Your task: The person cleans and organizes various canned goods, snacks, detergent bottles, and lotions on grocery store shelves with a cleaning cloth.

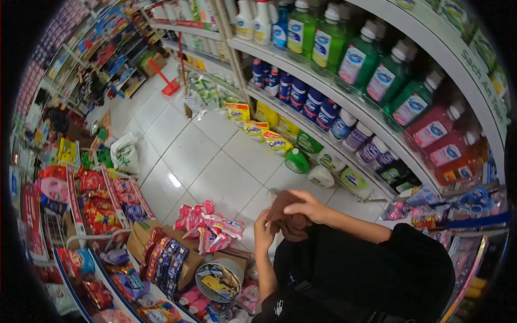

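A bunched brown cloth is held between both of my hands in front of my black shirt. My left hand grips its left side, fingers partly hidden by the folds. From the right, my right hand presses on top of the cloth with its fingers closed around it. Below my left forearm stands a round metal bin with yellow packets and other items inside.
Shelves on the right carry green cleaner bottles and blue bottles. Sunlight pouches stand along the floor edge. Pink packets lie on the tiles beside a cardboard box. A white bag and red dustpan are farther back.
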The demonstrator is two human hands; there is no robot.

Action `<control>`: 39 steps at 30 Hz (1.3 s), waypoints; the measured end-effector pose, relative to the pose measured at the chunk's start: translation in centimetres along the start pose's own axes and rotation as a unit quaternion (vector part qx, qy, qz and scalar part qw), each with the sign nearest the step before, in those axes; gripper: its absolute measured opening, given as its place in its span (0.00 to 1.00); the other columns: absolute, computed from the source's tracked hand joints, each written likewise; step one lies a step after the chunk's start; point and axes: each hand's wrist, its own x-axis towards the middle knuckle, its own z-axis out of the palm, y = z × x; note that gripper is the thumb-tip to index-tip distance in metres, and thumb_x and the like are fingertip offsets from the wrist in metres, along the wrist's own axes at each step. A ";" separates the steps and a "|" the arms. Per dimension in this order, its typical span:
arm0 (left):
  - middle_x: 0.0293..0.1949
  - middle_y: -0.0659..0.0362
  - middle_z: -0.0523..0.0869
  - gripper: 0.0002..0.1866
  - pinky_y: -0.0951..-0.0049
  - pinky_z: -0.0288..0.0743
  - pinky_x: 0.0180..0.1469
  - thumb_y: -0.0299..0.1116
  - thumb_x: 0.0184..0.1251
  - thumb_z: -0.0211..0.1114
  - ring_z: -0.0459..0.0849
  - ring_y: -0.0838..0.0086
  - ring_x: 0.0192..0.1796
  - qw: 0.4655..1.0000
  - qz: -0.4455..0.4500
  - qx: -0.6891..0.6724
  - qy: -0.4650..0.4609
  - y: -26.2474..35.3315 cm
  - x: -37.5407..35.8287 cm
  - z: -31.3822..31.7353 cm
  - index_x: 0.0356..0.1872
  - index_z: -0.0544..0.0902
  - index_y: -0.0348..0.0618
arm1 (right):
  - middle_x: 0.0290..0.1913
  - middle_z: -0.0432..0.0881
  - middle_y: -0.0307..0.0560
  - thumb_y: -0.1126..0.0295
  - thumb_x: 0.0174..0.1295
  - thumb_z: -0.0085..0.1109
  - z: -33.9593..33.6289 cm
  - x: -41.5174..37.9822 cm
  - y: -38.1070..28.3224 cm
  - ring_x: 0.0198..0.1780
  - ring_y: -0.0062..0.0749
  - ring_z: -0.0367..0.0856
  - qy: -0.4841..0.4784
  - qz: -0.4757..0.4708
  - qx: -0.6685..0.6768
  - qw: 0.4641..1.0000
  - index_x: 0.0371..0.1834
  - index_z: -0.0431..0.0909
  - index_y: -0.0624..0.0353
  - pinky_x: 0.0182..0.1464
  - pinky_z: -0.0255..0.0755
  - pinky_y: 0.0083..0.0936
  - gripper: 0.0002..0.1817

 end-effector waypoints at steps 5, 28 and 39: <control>0.33 0.56 0.82 0.11 0.79 0.71 0.36 0.33 0.61 0.56 0.79 0.77 0.35 0.993 -0.074 0.081 -0.052 2.6 3.2 2.5 0.36 0.79 0.36 | 0.41 0.75 0.42 0.58 0.58 0.50 -7.8 -2.4 0.0 0.41 0.24 0.74 0.325 -0.051 0.169 0.929 0.45 0.70 0.57 0.41 0.70 0.23 0.17; 0.35 0.52 0.81 0.13 0.74 0.73 0.36 0.34 0.59 0.57 0.80 0.71 0.34 0.961 -0.095 0.196 -0.170 2.9 10.7 7.6 0.42 0.77 0.39 | 0.45 0.71 0.54 0.67 0.41 0.69 -21.2 -6.1 -23.1 0.45 0.44 0.72 0.630 -0.488 -0.517 0.313 0.38 0.71 0.66 0.46 0.66 0.31 0.23; 0.40 0.44 0.78 0.32 0.69 0.75 0.37 0.35 0.57 0.59 0.81 0.63 0.35 0.966 -0.147 0.193 -0.089 2.6 10.4 7.4 0.61 0.55 0.44 | 0.36 0.76 0.65 0.52 0.39 0.66 -26.0 -1.1 -28.2 0.38 0.59 0.75 0.689 -0.251 -0.546 0.405 0.40 0.69 0.68 0.39 0.70 0.37 0.32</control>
